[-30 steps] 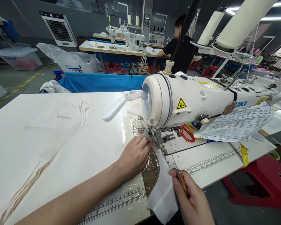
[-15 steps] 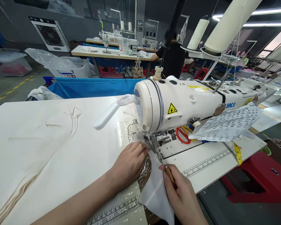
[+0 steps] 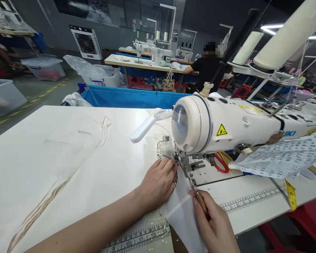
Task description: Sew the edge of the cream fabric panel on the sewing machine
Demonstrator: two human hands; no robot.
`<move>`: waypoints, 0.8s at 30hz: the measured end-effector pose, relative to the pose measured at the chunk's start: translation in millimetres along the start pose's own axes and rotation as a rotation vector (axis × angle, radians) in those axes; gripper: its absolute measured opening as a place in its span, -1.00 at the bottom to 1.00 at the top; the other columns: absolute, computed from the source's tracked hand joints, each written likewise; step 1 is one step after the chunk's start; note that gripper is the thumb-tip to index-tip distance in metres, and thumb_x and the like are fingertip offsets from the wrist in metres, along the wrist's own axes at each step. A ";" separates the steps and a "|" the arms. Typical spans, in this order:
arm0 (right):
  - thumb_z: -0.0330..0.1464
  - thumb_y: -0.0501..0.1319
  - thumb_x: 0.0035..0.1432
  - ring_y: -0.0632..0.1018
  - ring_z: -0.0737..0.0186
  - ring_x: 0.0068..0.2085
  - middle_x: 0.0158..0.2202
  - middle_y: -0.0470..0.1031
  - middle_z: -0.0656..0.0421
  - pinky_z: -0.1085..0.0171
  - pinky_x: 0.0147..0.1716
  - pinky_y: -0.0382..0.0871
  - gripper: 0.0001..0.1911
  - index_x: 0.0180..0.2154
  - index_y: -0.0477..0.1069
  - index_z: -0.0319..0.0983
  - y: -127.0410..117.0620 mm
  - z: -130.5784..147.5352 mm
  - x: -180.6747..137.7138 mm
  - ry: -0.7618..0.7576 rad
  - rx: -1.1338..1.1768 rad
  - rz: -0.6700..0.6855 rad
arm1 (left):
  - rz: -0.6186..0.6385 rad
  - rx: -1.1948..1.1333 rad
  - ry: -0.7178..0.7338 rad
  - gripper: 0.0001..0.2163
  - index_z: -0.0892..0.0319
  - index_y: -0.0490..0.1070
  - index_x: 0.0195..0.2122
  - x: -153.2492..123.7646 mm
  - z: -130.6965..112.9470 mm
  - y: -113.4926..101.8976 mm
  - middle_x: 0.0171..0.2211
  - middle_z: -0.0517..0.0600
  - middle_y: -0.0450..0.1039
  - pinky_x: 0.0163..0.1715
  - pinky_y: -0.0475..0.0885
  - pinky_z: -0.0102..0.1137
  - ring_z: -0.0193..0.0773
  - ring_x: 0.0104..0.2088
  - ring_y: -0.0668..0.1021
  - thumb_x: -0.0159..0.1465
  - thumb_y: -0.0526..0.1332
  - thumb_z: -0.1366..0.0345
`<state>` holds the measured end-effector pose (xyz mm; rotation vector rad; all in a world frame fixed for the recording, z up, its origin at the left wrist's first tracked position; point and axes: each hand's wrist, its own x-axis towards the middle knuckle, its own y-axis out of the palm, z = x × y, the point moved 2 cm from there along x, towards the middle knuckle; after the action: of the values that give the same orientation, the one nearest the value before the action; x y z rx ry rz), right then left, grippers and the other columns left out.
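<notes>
A wooden-handled awl [image 3: 201,203] is in my right hand [image 3: 214,221], its metal shaft slanting up and left to the presser foot area. The tip is too small to make out. My left hand [image 3: 158,181] lies just left of the needle, fingers curled together on white fabric [image 3: 185,214]. That fabric runs under the head of the white sewing machine [image 3: 221,121] and hangs toward me between my hands. Beneath my fingers, the fabric edge is hidden.
Thin pale fabric pieces [image 3: 54,196] lie on the white table at left. Red-handled scissors [image 3: 221,165], a written paper sheet [image 3: 284,156] and a yellow tape measure [image 3: 290,195] are at right. A blue cloth bin [image 3: 131,98] stands behind; farther back sits a person [image 3: 209,72].
The camera view has swung left, so the scene sits farther right. Both hands keep nearly the same place at the machine, the awl still in my right hand.
</notes>
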<state>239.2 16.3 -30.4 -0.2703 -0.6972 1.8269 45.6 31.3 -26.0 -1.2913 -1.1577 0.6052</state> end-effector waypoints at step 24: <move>-0.08 0.16 0.29 0.57 0.16 -0.30 -0.30 0.58 0.08 0.41 -0.32 0.45 -0.63 -0.16 0.50 -0.25 0.1 -7.3 1.1 0.089 0.097 -0.033 | -0.145 -0.287 -0.634 -0.84 0.33 0.45 -0.22 87.4 91.4 -6.2 -0.09 0.27 0.45 -0.02 0.38 -0.06 0.15 0.04 0.42 0.24 0.20 0.34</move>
<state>242.4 19.7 -36.1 -0.2730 -0.5471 1.8003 -6.7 144.5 -4.1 -1.2729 -1.8985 0.7894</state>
